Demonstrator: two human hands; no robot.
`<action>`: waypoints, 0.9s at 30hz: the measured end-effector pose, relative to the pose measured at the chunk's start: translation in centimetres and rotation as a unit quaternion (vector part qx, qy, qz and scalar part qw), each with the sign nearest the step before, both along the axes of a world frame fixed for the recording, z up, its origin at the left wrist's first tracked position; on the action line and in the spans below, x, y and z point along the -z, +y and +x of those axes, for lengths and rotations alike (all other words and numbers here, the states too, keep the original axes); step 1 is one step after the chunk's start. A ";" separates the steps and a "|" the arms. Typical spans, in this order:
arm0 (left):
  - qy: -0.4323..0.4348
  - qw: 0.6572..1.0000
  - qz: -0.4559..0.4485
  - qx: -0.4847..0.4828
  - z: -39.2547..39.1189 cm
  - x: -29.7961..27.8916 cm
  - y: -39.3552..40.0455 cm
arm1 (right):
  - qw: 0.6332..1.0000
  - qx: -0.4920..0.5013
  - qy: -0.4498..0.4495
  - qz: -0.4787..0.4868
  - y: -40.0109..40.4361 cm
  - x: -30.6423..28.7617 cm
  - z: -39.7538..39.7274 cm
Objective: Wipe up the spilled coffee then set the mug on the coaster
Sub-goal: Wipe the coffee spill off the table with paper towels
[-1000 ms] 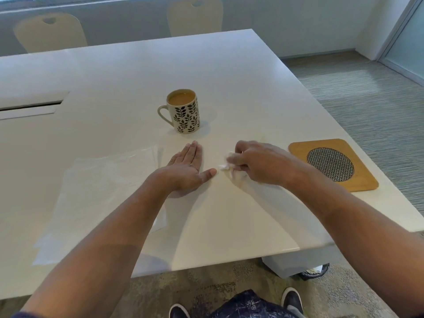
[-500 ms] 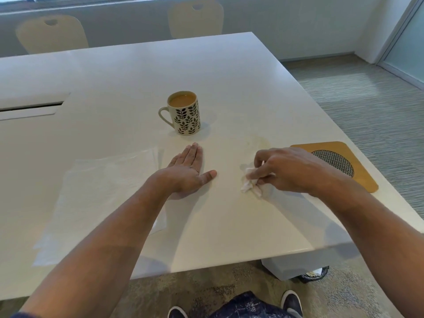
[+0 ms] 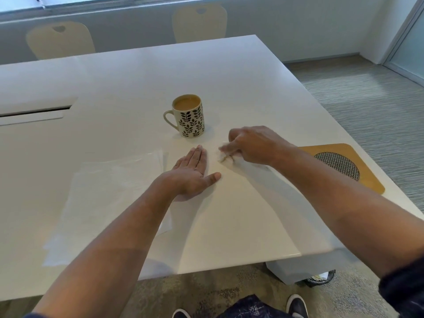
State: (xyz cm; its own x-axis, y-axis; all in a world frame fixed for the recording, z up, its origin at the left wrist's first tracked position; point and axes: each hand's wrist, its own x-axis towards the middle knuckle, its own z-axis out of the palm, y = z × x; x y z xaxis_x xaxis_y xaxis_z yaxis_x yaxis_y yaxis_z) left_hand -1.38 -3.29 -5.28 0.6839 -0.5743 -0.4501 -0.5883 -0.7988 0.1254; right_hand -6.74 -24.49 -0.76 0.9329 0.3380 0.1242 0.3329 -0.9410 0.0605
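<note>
A cream mug [image 3: 189, 117] with a black leaf pattern stands full of coffee in the middle of the white table [image 3: 137, 83], handle to the left. My right hand [image 3: 254, 144] pinches a small crumpled white tissue [image 3: 223, 154] against the tabletop just right of and below the mug; hand and tissue are motion-blurred. My left hand [image 3: 191, 174] lies flat, palm down, fingers straight, beside the tissue. A wooden coaster [image 3: 353, 161] with a round mesh centre lies at the right edge, partly behind my right forearm. No coffee stain is clearly visible.
A flat stack of white paper napkins [image 3: 110, 198] lies left of my left forearm. A cable slot [image 3: 34, 112] opens in the table at far left. Two cream chairs [image 3: 199, 21] stand behind the table. The table's near edge runs just above my shoes.
My right hand swept the tissue right toward the coaster, then back left and up toward the mug. My left hand stayed flat in place. The camera tilted slightly down.
</note>
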 end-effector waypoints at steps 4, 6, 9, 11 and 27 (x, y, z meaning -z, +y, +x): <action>-0.001 1.000 -0.002 0.000 0.1 0.0 0.1 | 0.999 0.001 0.016 -0.044 -0.3 -0.2 0.9; 0.000 1.000 -0.005 0.001 0.2 0.1 0.2 | 0.998 0.036 0.016 -0.040 -1.3 -0.5 0.7; -0.001 1.000 -0.008 0.001 0.3 0.3 0.2 | 0.994 0.103 0.031 -0.011 -3.2 -0.7 -0.1; -0.002 1.000 -0.007 0.001 0.3 0.3 0.3 | 0.989 0.141 0.045 0.010 -4.4 -0.6 -0.6; 0.000 1.000 -0.007 0.003 0.3 0.5 0.1 | 0.985 0.041 0.141 0.089 1.1 -0.3 -8.7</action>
State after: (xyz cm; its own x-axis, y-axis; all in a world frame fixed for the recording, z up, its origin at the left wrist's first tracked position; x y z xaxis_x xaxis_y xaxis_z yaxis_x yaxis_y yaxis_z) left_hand -1.04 -3.18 -5.78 0.6798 -0.5850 -0.4423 -0.5939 -0.7930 0.1360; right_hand -15.45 -23.41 -0.47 0.9621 0.2565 -0.0928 0.2356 -0.9529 -0.1909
